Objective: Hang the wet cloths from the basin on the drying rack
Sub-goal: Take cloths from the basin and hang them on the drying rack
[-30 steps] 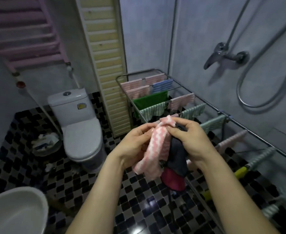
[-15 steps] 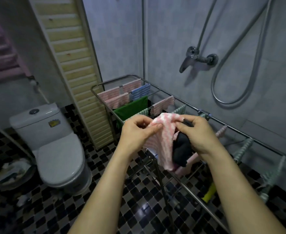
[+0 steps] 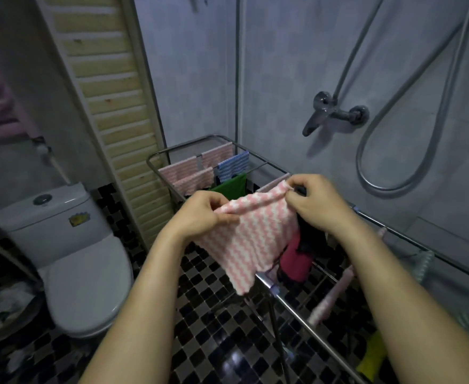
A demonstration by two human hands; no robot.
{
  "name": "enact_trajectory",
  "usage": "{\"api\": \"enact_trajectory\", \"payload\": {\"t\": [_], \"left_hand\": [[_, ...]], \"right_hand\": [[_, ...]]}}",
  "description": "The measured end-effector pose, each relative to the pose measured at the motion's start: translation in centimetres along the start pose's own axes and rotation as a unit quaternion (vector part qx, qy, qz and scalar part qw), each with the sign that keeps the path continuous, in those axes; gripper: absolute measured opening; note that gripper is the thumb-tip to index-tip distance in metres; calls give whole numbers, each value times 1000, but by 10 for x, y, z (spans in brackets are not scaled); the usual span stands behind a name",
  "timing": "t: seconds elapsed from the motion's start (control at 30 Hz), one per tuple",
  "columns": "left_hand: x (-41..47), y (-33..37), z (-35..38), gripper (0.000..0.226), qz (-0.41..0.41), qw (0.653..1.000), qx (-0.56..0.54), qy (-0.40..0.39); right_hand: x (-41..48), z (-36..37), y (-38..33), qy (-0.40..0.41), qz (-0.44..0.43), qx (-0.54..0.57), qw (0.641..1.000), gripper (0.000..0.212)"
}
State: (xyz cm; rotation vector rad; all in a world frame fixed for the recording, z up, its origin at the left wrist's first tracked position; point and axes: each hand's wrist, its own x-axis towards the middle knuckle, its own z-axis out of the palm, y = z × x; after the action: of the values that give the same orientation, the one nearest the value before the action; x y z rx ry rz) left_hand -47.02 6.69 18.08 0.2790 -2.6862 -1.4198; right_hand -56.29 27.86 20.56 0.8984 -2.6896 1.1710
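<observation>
Pinching pink cloth (image 3: 255,239) at top corners with left grip (image 3: 202,214) and right grip (image 3: 316,206) over rack (image 3: 268,284) with many hung cloths (image 3: 183,170), dark bundle (image 3: 306,242) in right grip not yet hung.

Dark cloth (image 3: 306,242) is mostly hidden behind right hand (image 3: 319,206) & pink-white cloth (image 3: 255,236); how it's held can't be made out. Drying rack (image 3: 299,319) is cut off at right & bottom edges. Sticker (image 3: 79,218) on toilet tank (image 3: 47,214) is too small to be read. Bin (image 3: 3,309), lower left, is blurred & cropped.
</observation>
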Motion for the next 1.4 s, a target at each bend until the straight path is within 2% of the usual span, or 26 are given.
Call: {"api": "enact_trajectory", "payload": {"t": [0.1, 0.2, 0.27, 0.37, 0.53, 0.67, 0.7, 0.77, 0.83, 0.97, 1.07, 1.2, 1.3, 1.4], "left_hand": [[19, -12, -9, 21, -14, 981, -192, 25], [47, -24, -15, 16, -16, 906, -421, 29], [71, -24, -17, 18, -12, 865, -494, 82], [121, -20, -16, 12, -15, 856, -477, 200], [192, -16, -29, 10, 3, 860, -412, 302], [261, -33, -43, 6, 25, 884, -331, 328], [264, -35, -44, 7, 31, 892, -317, 321], [294, -51, -45, 9, 36, 909, -279, 307], [328, -75, -42, 9, 33, 935, -208, 287], [376, -110, -25, 7, 45, 970, -107, 216], [406, -134, -9, 9, 7, 986, -63, 152], [445, -163, 14, 15, -56, 994, -71, 67], [460, -174, 25, 21, -97, 991, -90, 5], [473, -182, 30, 37, -128, 980, -133, -75]], "right_hand": [[25, 2, 2, 31, 12, 64, 997, 18], [59, 2, 10, 21, 57, 257, 964, 21], [84, 3, 15, 0, 85, 360, 929, 24], [128, 14, 26, 6, 127, 400, 908, 29], [194, 36, 27, 23, 173, 518, 837, 46], [253, 63, 41, 60, 239, 594, 766, 26], [254, 64, 44, 68, 251, 597, 759, 23], [272, 76, 59, 100, 285, 570, 764, 24], [290, 98, 82, 128, 328, 504, 788, 28], [308, 134, 122, 106, 401, 399, 818, 20], [315, 158, 152, 88, 457, 293, 835, 13], [328, 184, 194, 64, 497, 215, 838, 25], [332, 193, 213, 38, 474, 165, 864, 23], [338, 202, 230, 68, 457, 143, 875, 14]]}}
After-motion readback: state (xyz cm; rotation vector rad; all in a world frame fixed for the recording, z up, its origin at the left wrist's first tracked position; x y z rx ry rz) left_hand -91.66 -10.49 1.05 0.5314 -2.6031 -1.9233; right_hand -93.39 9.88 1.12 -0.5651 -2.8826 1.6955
